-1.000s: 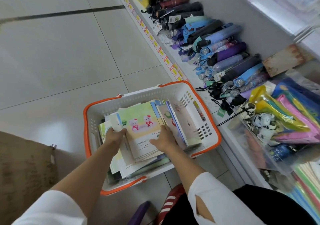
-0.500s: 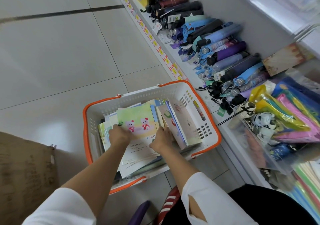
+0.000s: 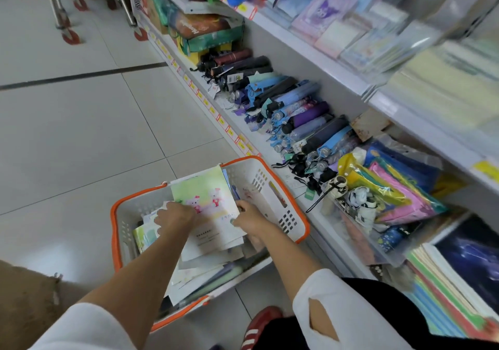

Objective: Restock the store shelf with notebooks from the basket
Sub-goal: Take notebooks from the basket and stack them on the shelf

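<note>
Glossy floor tiles point(image 3: 81, 133); hands point(image 3: 175, 216) point(image 3: 249, 216) grip thin paper notebooks point(image 3: 208, 187)

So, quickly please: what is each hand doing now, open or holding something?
Left hand: grips the left edge of the top notebook.
Right hand: grips the right edge of the same notebook.

Perforated plastic basket point(image 3: 272, 187); paper notebooks point(image 3: 208, 201); glossy tiled floor point(image 3: 81, 133).

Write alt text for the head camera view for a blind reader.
A left hand and right hand grip a stack of notebooks, bear cover on top, in a white, orange-rimmed basket on the floor. Folded umbrellas fill the low store shelf beside it.
</note>
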